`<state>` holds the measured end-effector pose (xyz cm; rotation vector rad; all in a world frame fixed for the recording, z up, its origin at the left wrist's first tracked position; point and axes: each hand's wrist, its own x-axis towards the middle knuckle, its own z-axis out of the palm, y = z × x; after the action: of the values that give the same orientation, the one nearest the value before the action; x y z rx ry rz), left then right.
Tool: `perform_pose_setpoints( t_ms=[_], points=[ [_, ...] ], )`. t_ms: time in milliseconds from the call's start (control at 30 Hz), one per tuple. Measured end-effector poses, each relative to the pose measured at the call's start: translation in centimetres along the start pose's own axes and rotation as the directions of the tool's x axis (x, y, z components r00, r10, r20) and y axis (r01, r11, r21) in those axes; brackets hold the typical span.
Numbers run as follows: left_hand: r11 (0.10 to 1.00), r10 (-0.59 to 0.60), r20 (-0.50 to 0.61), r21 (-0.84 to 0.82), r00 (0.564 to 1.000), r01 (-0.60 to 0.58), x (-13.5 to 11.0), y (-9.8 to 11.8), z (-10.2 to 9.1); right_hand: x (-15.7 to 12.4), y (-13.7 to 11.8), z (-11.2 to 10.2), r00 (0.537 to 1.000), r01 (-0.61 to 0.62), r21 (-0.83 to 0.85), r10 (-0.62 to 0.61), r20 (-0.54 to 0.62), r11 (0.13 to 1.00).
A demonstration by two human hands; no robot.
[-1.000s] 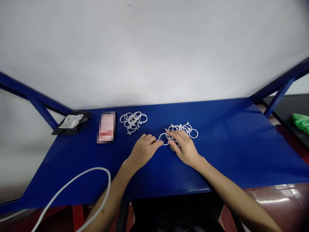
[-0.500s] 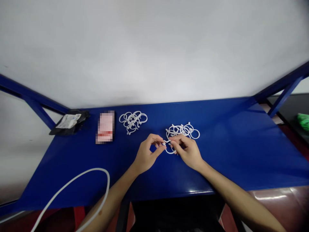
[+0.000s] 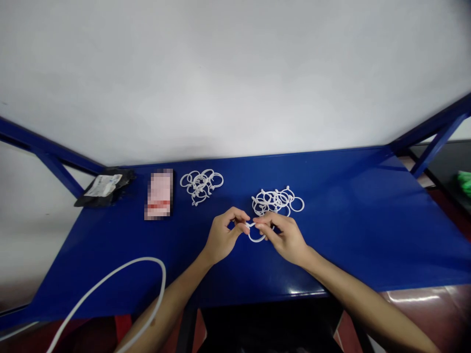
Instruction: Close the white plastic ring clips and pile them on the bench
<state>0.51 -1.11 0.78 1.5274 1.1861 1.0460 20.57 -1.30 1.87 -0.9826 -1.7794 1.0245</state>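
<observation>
A single white plastic ring (image 3: 255,238) is held just above the blue table (image 3: 349,220), pinched at its top from both sides. My left hand (image 3: 222,238) grips its left end between thumb and forefinger. My right hand (image 3: 285,238) pinches the right end, fingers curled. Right behind my hands lies a loose pile of white rings (image 3: 277,201). A second pile of white rings (image 3: 200,182) sits further back and to the left.
A pink blurred card (image 3: 159,194) lies left of the second pile. A black packet with a white label (image 3: 105,185) rests at the table's back left corner. A white hose (image 3: 110,284) curves over the front left. Something green (image 3: 464,180) lies at far right.
Both hands left the right-hand pile, where they lay flat, and drew toward me with one ring lifted off the table, pinched between them.
</observation>
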Motion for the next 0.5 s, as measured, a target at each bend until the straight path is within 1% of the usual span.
perform_pose_setpoints(
  t_ms=[100, 267, 367, 433, 500],
  points=[
    [1.0, 0.012, 0.0, 0.014, 1.0, -0.012, -0.1, 0.1, 0.2, 0.1, -0.3, -0.3, 0.999, 0.03, -0.03, -0.029, 0.034, 0.999],
    [1.0, 0.019, -0.003, 0.014, 1.0, -0.019, -0.1, 0.5, 0.5, 0.0, -0.4, -0.7, 0.988, 0.14, -0.056, -0.136, 0.079, 0.989],
    [0.999, 0.022, 0.023, 0.038, 1.0, -0.022, 0.2, 0.4, 0.4, 0.0, -0.3, -0.5, 0.988, 0.143, -0.088, -0.136, 0.077, 0.986],
    [0.99, 0.051, 0.034, 0.128, 0.998, -0.055, 0.7, 0.1, -0.1, 0.2, 0.0, -0.5, 0.989, 0.144, -0.143, -0.14, 0.042, 0.979],
    [0.939, 0.126, 0.002, 0.324, 0.992, -0.12, 1.2, -0.5, -0.9, 0.5, 0.4, -0.7, 0.987, 0.15, -0.229, -0.158, -0.016, 0.962]
  ],
)
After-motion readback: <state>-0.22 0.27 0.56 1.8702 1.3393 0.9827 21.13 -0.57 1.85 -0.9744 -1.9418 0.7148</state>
